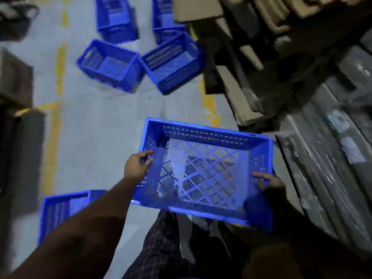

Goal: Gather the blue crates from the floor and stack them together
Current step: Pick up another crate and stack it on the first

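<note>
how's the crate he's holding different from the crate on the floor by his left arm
The held crate is off the floor, gripped by the left hand and right hand on opposite side walls; the floor crate rests on the ground, untouched. The held crate shows in full, with its perforated base visible; the floor crate is partly hidden behind the left arm and blurred. Both are blue slotted plastic and empty as far as can be seen.

The held crate point(203, 170) is bright blue, its base pierced in a diamond lattice of slots and its walls dotted with rows of small holes. The crates on the floor point(112, 65) are the same blue with slatted sides. The floor point(96, 121) is pale grey with worn yellow lines point(52, 141). The cardboard point(237, 97) is tan-brown. The trousers point(159, 248) are a dark check.
</note>
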A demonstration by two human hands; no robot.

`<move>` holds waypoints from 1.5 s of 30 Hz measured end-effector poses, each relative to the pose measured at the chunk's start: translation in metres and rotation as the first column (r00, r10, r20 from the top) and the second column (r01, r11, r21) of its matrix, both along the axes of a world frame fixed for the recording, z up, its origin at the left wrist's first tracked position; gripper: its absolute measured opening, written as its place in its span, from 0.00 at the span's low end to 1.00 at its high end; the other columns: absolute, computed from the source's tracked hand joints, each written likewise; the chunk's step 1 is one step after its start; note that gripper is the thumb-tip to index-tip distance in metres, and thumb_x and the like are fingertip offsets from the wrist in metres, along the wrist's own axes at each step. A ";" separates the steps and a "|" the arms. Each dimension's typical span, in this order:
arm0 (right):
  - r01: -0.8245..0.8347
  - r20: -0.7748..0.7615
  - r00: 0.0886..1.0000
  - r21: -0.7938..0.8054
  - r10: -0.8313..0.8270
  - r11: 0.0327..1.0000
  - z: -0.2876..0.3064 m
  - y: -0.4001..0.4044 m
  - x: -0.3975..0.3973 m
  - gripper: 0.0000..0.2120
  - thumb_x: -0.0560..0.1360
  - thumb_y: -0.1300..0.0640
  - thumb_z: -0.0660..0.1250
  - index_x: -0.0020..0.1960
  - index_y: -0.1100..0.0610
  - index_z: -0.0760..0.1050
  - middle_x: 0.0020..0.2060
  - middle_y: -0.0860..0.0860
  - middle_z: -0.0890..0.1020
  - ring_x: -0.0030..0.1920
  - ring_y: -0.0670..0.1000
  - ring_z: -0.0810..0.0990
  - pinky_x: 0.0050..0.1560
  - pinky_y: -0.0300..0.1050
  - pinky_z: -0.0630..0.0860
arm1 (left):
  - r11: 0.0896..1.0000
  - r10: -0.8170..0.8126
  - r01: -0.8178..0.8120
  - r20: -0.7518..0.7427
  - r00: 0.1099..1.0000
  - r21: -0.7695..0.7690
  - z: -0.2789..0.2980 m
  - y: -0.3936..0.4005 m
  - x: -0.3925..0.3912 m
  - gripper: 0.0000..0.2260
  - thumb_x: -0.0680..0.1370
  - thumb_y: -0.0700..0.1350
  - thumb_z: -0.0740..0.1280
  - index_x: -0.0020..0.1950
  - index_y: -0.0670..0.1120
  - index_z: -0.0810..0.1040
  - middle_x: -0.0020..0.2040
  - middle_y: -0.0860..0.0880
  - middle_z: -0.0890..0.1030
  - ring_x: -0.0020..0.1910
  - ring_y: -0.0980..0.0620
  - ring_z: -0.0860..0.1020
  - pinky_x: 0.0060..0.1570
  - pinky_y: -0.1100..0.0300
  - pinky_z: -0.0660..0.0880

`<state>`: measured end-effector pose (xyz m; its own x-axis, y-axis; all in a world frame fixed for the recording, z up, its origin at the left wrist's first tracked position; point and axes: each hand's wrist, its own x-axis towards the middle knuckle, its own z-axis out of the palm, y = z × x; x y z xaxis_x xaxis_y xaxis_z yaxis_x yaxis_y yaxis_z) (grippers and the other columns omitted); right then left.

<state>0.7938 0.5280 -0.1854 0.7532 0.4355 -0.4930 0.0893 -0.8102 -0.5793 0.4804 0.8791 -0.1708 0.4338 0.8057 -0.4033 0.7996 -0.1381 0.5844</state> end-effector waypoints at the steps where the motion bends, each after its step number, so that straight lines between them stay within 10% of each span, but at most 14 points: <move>1: -0.079 0.023 0.997 0.021 0.079 0.997 0.010 0.018 -0.004 0.12 0.70 0.62 0.71 0.50 0.49 0.85 0.39 0.50 0.83 0.41 0.49 0.80 0.38 0.36 0.71 | 0.998 0.067 -0.067 0.016 0.998 -0.008 0.009 -0.007 -0.025 0.12 0.75 0.46 0.72 0.58 0.55 0.83 0.44 0.47 0.86 0.44 0.44 0.83 0.46 0.55 0.76; 9: -0.602 0.092 0.795 -0.006 0.600 0.798 0.053 0.186 -0.088 0.15 0.70 0.68 0.72 0.50 0.51 0.85 0.43 0.55 0.85 0.46 0.56 0.83 0.50 0.47 0.76 | 0.776 0.629 -0.630 0.091 0.772 -0.031 0.049 -0.085 -0.236 0.11 0.73 0.48 0.71 0.49 0.65 0.80 0.45 0.43 0.86 0.39 0.51 0.80 0.45 0.50 0.79; 16: -0.899 0.088 0.433 -0.033 0.897 0.437 0.082 0.312 -0.258 0.14 0.71 0.66 0.71 0.48 0.48 0.83 0.41 0.53 0.84 0.43 0.54 0.81 0.45 0.43 0.71 | 0.396 0.908 -0.918 0.152 0.390 -0.009 0.060 -0.181 -0.385 0.14 0.75 0.40 0.73 0.60 0.50 0.83 0.51 0.49 0.85 0.50 0.54 0.81 0.50 0.60 0.73; 28: -0.999 0.117 0.038 -0.029 0.992 0.041 0.069 0.404 -0.488 0.13 0.71 0.66 0.71 0.51 0.52 0.85 0.43 0.50 0.85 0.41 0.51 0.80 0.45 0.38 0.68 | 0.020 0.995 -0.999 0.094 0.024 0.049 0.045 -0.253 -0.518 0.13 0.76 0.42 0.73 0.58 0.54 0.83 0.42 0.47 0.83 0.43 0.46 0.82 0.41 0.55 0.73; 37: -0.983 0.025 -0.158 -0.103 0.987 -0.155 -0.025 0.520 -0.590 0.14 0.70 0.66 0.72 0.50 0.49 0.85 0.45 0.48 0.86 0.41 0.50 0.81 0.47 0.38 0.71 | -0.149 0.989 -0.989 0.024 -0.149 0.011 -0.029 -0.200 -0.544 0.17 0.75 0.39 0.74 0.54 0.60 0.79 0.37 0.52 0.81 0.34 0.65 0.79 0.34 0.73 0.70; 41: -0.967 0.013 -0.225 -0.124 0.974 -0.222 -0.091 0.576 -0.636 0.16 0.70 0.64 0.72 0.52 0.48 0.85 0.46 0.49 0.87 0.43 0.50 0.84 0.47 0.38 0.73 | -0.205 0.979 -0.979 0.021 -0.205 0.014 -0.092 -0.161 -0.565 0.13 0.75 0.44 0.73 0.52 0.62 0.78 0.41 0.53 0.80 0.33 0.60 0.75 0.36 0.76 0.69; 45: -0.950 0.029 -0.292 -0.125 0.956 -0.286 -0.143 0.624 -0.686 0.15 0.71 0.66 0.71 0.53 0.51 0.85 0.44 0.50 0.85 0.43 0.54 0.83 0.47 0.40 0.73 | -0.244 0.969 -0.970 0.039 -0.244 -0.004 -0.158 -0.131 -0.595 0.10 0.72 0.53 0.69 0.50 0.67 0.77 0.39 0.51 0.80 0.37 0.55 0.76 0.38 0.61 0.73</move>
<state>0.1082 1.1516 -0.3279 -0.5784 0.6272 -0.5216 0.8083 0.3541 -0.4705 -0.1143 0.7480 -0.3285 -0.8893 0.2396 -0.3895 -0.0581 0.7857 0.6159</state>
